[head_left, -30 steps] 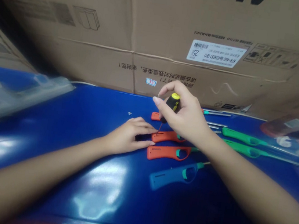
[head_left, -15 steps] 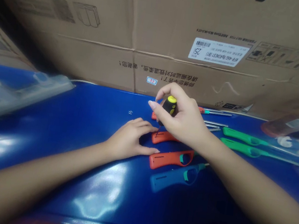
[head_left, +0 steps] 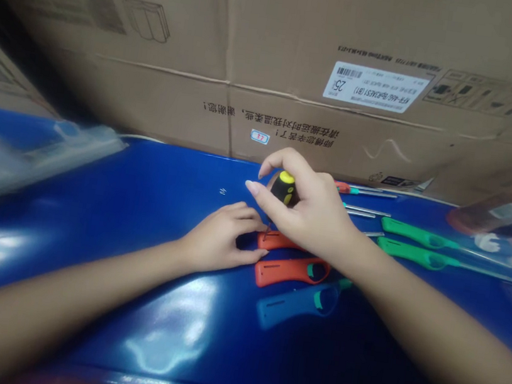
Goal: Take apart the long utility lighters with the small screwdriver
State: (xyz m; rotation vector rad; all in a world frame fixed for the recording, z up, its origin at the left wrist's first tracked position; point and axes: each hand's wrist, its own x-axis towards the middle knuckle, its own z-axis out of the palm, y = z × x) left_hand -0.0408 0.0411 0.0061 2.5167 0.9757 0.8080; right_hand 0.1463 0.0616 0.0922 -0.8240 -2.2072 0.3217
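Note:
My right hand point(head_left: 310, 212) is closed around a small screwdriver with a black and yellow handle point(head_left: 284, 188), held upright with its tip down on the end of an orange lighter point(head_left: 274, 240). My left hand point(head_left: 224, 235) rests on the blue table point(head_left: 138, 213) and pinches the end of that same orange lighter between thumb and fingers. A second orange lighter point(head_left: 290, 270) lies just in front of it, and a blue lighter point(head_left: 297, 302) lies nearer to me.
Two green long-nosed lighters point(head_left: 420, 244) lie to the right, with thin metal tubes point(head_left: 362, 211) behind my right hand. A large cardboard box point(head_left: 302, 65) stands along the table's far edge. Clear plastic bags point(head_left: 38, 148) sit at the left; more items lie blurred at far right.
The screwdriver handle has sunk a little lower and my right hand has shifted slightly left. My left thumb has curled in toward the orange lighter's end. The front orange lighter has slid slightly toward me.

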